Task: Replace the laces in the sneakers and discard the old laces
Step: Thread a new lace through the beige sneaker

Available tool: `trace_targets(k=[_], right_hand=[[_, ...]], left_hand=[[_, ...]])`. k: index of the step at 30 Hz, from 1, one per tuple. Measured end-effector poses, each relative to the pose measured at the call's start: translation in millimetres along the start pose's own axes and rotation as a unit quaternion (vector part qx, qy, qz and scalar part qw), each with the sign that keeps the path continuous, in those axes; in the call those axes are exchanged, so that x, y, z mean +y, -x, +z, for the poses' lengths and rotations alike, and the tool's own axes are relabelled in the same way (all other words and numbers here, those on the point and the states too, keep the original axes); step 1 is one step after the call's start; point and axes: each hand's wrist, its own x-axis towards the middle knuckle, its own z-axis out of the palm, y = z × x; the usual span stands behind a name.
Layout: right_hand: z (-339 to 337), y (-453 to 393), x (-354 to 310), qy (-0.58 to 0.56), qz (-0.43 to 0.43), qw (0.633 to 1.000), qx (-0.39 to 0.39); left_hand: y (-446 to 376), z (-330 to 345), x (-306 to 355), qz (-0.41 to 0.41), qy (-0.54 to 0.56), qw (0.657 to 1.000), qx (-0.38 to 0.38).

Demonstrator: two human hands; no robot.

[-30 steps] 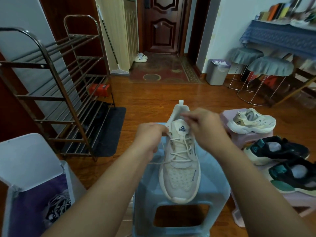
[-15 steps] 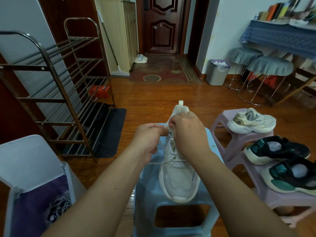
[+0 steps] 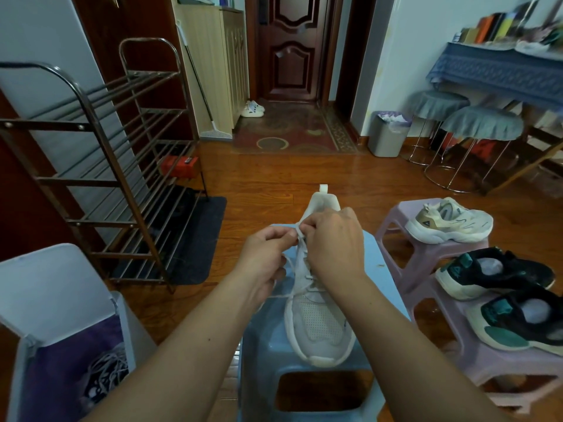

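Observation:
A white sneaker [image 3: 320, 324] stands toe toward me on a light blue plastic stool [image 3: 262, 354]. Its white lace [image 3: 300, 236] runs up to the tongue area. My left hand [image 3: 265, 260] pinches one end of the lace at the shoe's left side. My right hand [image 3: 333, 245] covers the tongue and upper eyelets, its fingers curled on the lace beside my left thumb. At the lower left an open white bin [image 3: 61, 300] with a purple liner holds a tangle of old laces [image 3: 106, 370].
A cream sneaker [image 3: 451, 220] and two black-and-teal sneakers [image 3: 493, 272] sit on pink stools [image 3: 408, 257] to the right. A metal shoe rack [image 3: 100, 166] stands on the left. A grey waste bin [image 3: 387, 138] and two covered stools [image 3: 481, 126] are farther back.
My right hand came down from above the tongue to cover the upper eyelets, close against my left hand. The left hand stayed at the shoe's left side.

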Motion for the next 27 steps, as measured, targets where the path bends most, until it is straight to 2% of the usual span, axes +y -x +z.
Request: trace_targets(k=[3, 5, 6, 8, 10, 11, 12, 15, 16, 19, 21, 24, 25, 27], right_hand=[[-8.7, -2.7, 4.7, 0.010, -0.050, 0.997, -0.054], [-18.0, -1.9, 7.6, -0.002, -0.066, 0.995, -0.081], [-23.7, -1.7, 9.6, -0.021, -0.059, 0.994, -0.092], [-33.7, -2.2, 16.8, -0.080, -0.026, 0.989, -0.119], [-39.1, -1.9, 24.5, -0.155, -0.004, 0.977, -0.144], [-40.9, -1.2, 26.8, -0.181, -0.001, 0.972, -0.148], [-42.0, 0.2, 28.6, -0.193, -0.001, 0.970, -0.150], [-38.9, 2.8, 34.2, -0.176, -0.028, 0.972, -0.152], [-37.3, 3.3, 36.1, -0.174, -0.029, 0.973, -0.150], [-34.0, 3.9, 40.9, -0.180, -0.027, 0.973, -0.139], [-32.1, 4.6, 43.5, -0.182, -0.030, 0.973, -0.138], [-30.6, 5.6, 43.8, -0.184, -0.039, 0.972, -0.140], [-29.6, 5.8, 42.2, -0.176, -0.049, 0.974, -0.136], [-25.7, 5.9, 36.6, -0.139, -0.076, 0.979, -0.128]], left_hand=[[-2.5, -1.8, 3.5, -0.004, -0.004, 1.000, 0.000], [-7.8, -6.1, 9.7, 0.002, -0.034, 0.999, 0.036], [-10.7, -12.2, 15.5, 0.008, -0.026, 0.997, 0.072], [-19.3, -39.9, 30.0, 0.025, 0.063, 0.980, 0.188], [-24.3, -88.0, 40.2, 0.047, 0.194, 0.924, 0.325], [-24.9, -111.0, 41.3, 0.047, 0.246, 0.896, 0.367], [-24.1, -127.8, 40.3, 0.041, 0.287, 0.881, 0.375], [-20.0, -129.2, 37.0, 0.054, 0.401, 0.860, 0.311], [-16.9, -118.9, 39.3, 0.068, 0.383, 0.871, 0.300], [-20.7, -95.2, 45.6, 0.134, 0.185, 0.920, 0.318], [-25.7, -96.2, 42.5, 0.169, 0.109, 0.915, 0.349], [-27.2, -115.9, 36.7, 0.134, 0.141, 0.885, 0.422], [-26.1, -120.5, 34.9, 0.112, 0.112, 0.891, 0.425], [-17.5, -116.9, 31.7, 0.076, -0.077, 0.912, 0.395]])
